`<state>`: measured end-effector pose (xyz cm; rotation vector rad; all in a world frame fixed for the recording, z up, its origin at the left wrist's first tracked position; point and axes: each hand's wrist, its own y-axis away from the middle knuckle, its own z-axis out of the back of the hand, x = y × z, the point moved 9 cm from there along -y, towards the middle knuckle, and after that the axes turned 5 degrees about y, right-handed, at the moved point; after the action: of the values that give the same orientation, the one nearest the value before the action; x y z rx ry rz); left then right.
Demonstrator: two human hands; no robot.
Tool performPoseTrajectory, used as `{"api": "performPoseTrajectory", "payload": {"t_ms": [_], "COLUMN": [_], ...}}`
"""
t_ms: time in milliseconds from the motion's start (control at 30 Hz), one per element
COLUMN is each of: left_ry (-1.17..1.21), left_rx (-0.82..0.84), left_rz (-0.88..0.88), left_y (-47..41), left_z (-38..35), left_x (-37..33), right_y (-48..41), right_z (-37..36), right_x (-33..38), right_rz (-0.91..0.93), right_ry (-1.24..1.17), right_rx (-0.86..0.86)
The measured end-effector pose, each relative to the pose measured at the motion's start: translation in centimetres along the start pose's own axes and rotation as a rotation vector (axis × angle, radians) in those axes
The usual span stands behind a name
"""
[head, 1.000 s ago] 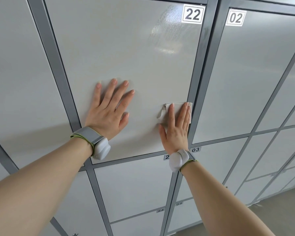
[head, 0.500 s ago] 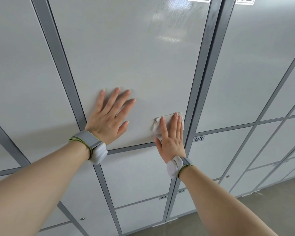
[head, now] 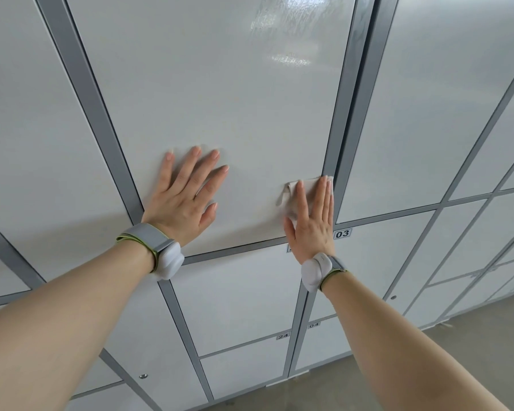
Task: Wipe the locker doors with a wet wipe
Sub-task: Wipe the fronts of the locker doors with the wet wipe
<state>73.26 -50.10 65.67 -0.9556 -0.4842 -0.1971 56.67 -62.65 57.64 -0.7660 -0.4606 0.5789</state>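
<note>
1. The wet wipe [head: 291, 191] lies crumpled against the big pale locker door [head: 220, 99], low on the door's right side. Its right edge reaches the grey frame strip [head: 343, 114], and a loose fold sticks out to the left of my fingers.
2. My right hand [head: 310, 223] presses the wipe onto the door with straight fingers held close together. My palm sits below the wipe, near the door's bottom edge.
3. My left hand [head: 184, 200] lies flat on the same door, to the left of the wipe and apart from it. Its fingers are spread and straight, and it holds nothing.
4. Near the door's upper right, wet streaks [head: 279, 22] catch the light.
5. The label 03 [head: 342, 233] marks the door just right of my right hand. The labels 24 [head: 283, 336] and 04 [head: 314, 324] sit on smaller doors lower down.
6. I wear a grey band with a white pod on my left wrist [head: 163, 256] and another on my right wrist [head: 318, 269].
7. Small round locks show on a door at lower left [head: 143, 376] and on one to the right [head: 393, 297].
8. A grey-brown floor [head: 472, 351] runs along the foot of the lockers at the lower right.
</note>
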Motion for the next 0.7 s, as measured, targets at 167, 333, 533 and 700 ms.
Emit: {"api": "performPoseTrajectory", "payload": {"t_ms": [167, 333, 533, 700], "left_ry": [-0.008, -0.012, -0.011, 0.002], "left_rx": [-0.005, -0.006, 0.005, 0.005], "left_rz": [0.006, 0.002, 0.019, 0.003], "left_y": [0.0, 0.0, -0.1, -0.2], "left_z": [0.0, -0.1, 0.2, 0.4], "left_x": [0.0, -0.1, 0.0, -0.1], "right_y": [-1.5, -0.3, 2.6, 5.0], "right_z": [0.3, -0.7, -2.5, -4.1], "right_x": [0.9, 1.6, 1.9, 0.7], "right_rz": [-0.031, 0.021, 0.069, 0.035], "right_ry": [-0.047, -0.023, -0.001, 0.024], "right_rx": [-0.034, -0.036, 0.005, 0.1]}}
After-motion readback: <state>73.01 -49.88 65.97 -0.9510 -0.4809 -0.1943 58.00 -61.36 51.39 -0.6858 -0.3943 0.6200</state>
